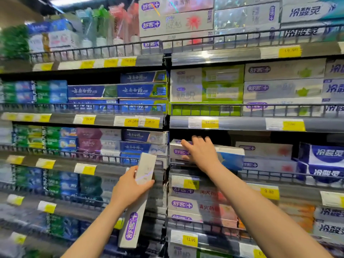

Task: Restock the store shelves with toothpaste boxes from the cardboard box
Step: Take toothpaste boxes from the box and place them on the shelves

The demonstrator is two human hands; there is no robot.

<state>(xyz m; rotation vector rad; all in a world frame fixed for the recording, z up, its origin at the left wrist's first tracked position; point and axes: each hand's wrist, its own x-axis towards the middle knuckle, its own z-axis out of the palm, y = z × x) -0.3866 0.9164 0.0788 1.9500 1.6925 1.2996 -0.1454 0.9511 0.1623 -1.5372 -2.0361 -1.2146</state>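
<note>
While the left hand point(130, 189) grips one toothpaste box point(138, 200), the right hand point(200, 152) presses a shelved box point(229, 154).

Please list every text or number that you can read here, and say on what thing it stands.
"26.00": yellow price tag, second shelf rail.
"12.90": yellow price tag, low rail.
"9.80": yellow price tag.
"舒客": white toothpaste box.
Box in left hand: purple logo, small print blurred.
Other tags: blurred.

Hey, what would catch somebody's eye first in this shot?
Two bare arms reaching into packed toothpaste shelves. The left hand grips a long white toothpaste box upright at centre, while the right hand rests on a white-and-blue box on the shelf. Yellow price tags line every shelf edge.
</note>
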